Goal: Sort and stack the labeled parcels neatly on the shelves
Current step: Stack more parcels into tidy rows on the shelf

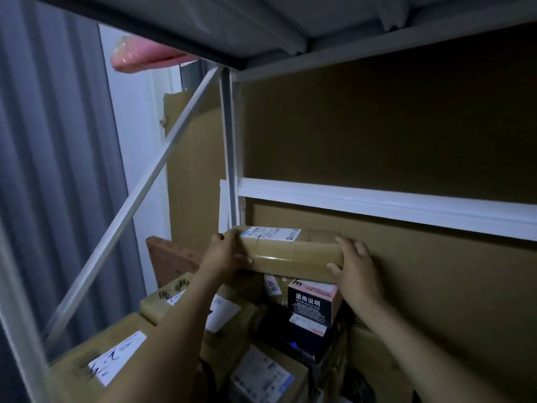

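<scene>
Taped parcel (290,251) was held up above the parcel pile (220,324), under the white shelf rail (377,202); left hand (225,253) and right hand (356,264) each gripped one end.

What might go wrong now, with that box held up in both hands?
The taped parcel is gripped only at its ends by the left hand and right hand, so it may slip. The parcels beneath lie unevenly, with a black-and-pink box sticking up; set down there, it might tip.
</scene>
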